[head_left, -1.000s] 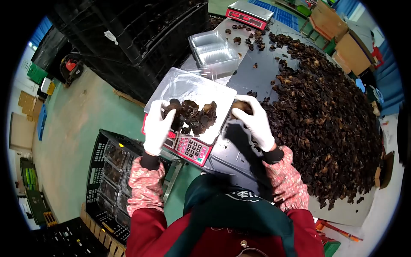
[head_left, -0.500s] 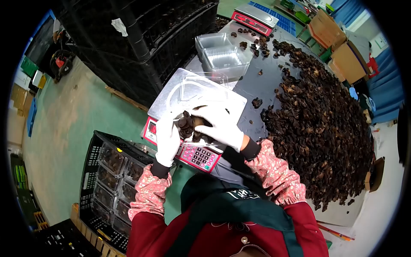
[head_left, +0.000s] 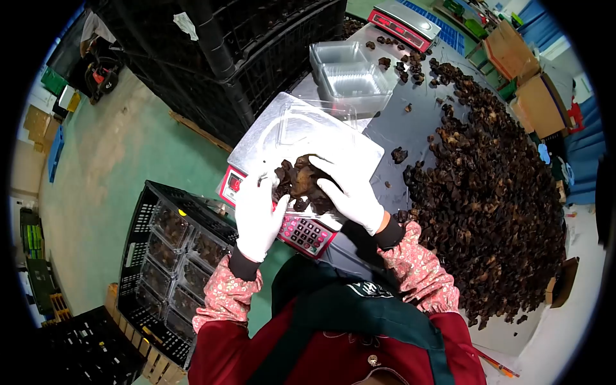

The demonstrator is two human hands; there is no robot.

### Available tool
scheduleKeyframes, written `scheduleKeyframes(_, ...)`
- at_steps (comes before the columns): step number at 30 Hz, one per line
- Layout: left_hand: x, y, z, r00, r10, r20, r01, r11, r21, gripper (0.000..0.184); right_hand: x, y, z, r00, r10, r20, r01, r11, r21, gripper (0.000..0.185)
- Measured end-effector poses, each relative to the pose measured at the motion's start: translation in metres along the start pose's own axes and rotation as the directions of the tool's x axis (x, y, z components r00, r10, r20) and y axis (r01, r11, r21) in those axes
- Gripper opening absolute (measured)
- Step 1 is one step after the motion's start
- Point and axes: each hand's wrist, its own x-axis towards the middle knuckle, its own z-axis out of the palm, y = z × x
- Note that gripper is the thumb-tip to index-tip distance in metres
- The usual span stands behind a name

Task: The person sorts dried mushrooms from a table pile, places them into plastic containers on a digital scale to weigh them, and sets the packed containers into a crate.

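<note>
Dark-brown ruffled pieces [head_left: 301, 181] sit on silver-topped red scale [head_left: 260, 133], between your white-gloved left hand [head_left: 258, 215] and right hand [head_left: 353, 197], fingers parted on both; clear plastic tubs [head_left: 356, 82] beyond, black crate stack [head_left: 276, 74] crowding left.

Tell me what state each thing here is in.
Left hand: gloved, partly open
Right hand: gloved, partly open
Dark pieces: bunched between the hands
Near scale: display lit
Far scale: display lit
Clear tubs: open
Black crate: holds filled tubs
Large heap: loose
</note>
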Motion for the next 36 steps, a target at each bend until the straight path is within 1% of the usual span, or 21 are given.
scheduleKeyframes(2,0.001,0.008,-0.006,0.993,-0.027,0.111,-0.013,0.94,0.34,0.04,-0.001,-0.003,-0.003,1.0,0.025,0.002,-0.025,1.0,0.013,0.038)
scheduleKeyframes(5,0.005,0.018,-0.005,0.986,0.01,0.164,-0.081,0.898,0.432,0.038,-0.007,0.01,0.007,0.996,-0.089,0.008,0.089,0.981,-0.17,0.041)
scheduleKeyframes(6,0.006,0.021,-0.005,0.98,0.007,0.199,-0.1,0.88,0.464,0.037,-0.011,0.014,0.007,0.996,-0.093,0.001,0.092,0.981,-0.17,0.041)
scheduleKeyframes(8,0.008,0.02,-0.002,0.98,-0.001,0.198,-0.094,0.878,0.469,0.033,-0.011,0.008,0.0,0.997,-0.071,0.008,0.071,0.996,-0.055,0.041)
scheduleKeyframes(10,0.008,0.01,0.003,0.982,-0.003,0.187,-0.076,0.906,0.415,0.032,-0.014,0.008,-0.008,0.996,-0.087,0.008,0.088,0.992,-0.089,0.042)
scheduleKeyframes(13,0.012,0.002,0.0,0.988,0.128,0.089,-0.152,0.914,0.375,0.028,-0.023,-0.001,-0.026,0.992,0.016,-0.129,-0.027,0.997,-0.079,0.041)
scheduleKeyframes(15,0.012,-0.005,0.0,0.966,0.259,0.011,-0.249,0.915,0.317,0.022,-0.032,-0.003,-0.033,0.975,0.102,-0.195,-0.095,0.994,0.046,0.037)
scheduleKeyframes(16,0.01,-0.006,-0.002,0.964,0.265,0.016,-0.256,0.913,0.318,0.022,-0.036,-0.01,-0.036,0.96,0.145,-0.239,-0.124,0.987,0.1,0.036)
scheduleKeyframes(18,0.008,-0.008,-0.007,0.988,0.156,0.007,-0.154,0.962,0.226,0.024,-0.044,-0.017,-0.039,0.939,0.178,-0.295,-0.139,0.979,0.146,0.034)
scheduleKeyframes(20,0.005,-0.008,-0.016,0.999,-0.001,-0.045,0.002,1.0,0.02,0.018,-0.051,-0.028,-0.04,0.897,0.335,-0.287,-0.237,0.915,0.328,0.033)
scheduleKeyframes(22,-0.002,0.0,-0.029,0.942,-0.327,0.072,0.33,0.869,-0.368,0.01,-0.057,-0.045,-0.041,0.884,0.427,-0.189,-0.272,0.8,0.535,0.03)
scheduleKeyframes(23,-0.003,0.004,-0.036,0.921,-0.359,0.153,0.38,0.739,-0.557,0.006,-0.059,-0.05,-0.039,0.893,0.417,-0.168,-0.269,0.795,0.544,0.03)
scheduleKeyframes(25,-0.008,0.015,-0.043,0.901,-0.342,0.266,0.422,0.552,-0.719,0.009,-0.066,-0.056,-0.033,0.901,0.415,-0.127,-0.287,0.789,0.543,0.028)
scheduleKeyframes(26,-0.013,0.022,-0.042,0.877,-0.325,0.353,0.469,0.422,-0.776,0.013,-0.069,-0.061,-0.033,0.92,0.37,-0.13,-0.271,0.839,0.471,0.036)
scheduleKeyframes(28,-0.022,0.048,-0.025,0.849,-0.281,0.447,0.52,0.293,-0.803,0.022,-0.077,-0.074,-0.035,0.893,0.45,0.008,-0.378,0.74,0.556,0.048)
scheduleKeyframes(30,-0.04,0.069,0.007,0.803,-0.139,0.579,0.593,0.101,-0.799,0.019,-0.098,-0.074,-0.031,0.923,0.385,-0.017,-0.296,0.735,0.61,0.058)
scheduleKeyframes(31,-0.052,0.078,0.024,0.761,-0.079,0.644,0.648,0.03,-0.761,0.02,-0.107,-0.082,-0.043,0.927,0.373,-0.04,-0.309,0.819,0.483,0.058)
scheduleKeyframes(32,-0.064,0.087,0.04,0.711,-0.019,0.703,0.702,-0.032,-0.711,0.022,-0.125,-0.075,-0.04,0.926,0.349,-0.143,-0.236,0.831,0.504,0.053)
scheduleKeyframes(34,-0.087,0.106,0.067,0.61,0.109,0.785,0.773,0.135,-0.62,0.026,-0.177,-0.059,-0.048,0.85,0.492,-0.19,-0.391,0.829,0.399,0.045)
scheduleKeyframes(35,-0.098,0.112,0.077,0.517,0.158,0.841,0.816,0.206,-0.54,0.028,-0.204,-0.058,-0.051,0.744,0.617,-0.256,-0.504,0.77,0.39,0.032)
scheduleKeyframes(36,-0.107,0.116,0.086,0.421,0.196,0.885,0.842,0.28,-0.462,0.03,-0.235,-0.059,-0.062,0.677,0.668,-0.308,-0.571,0.741,0.353,0.033)
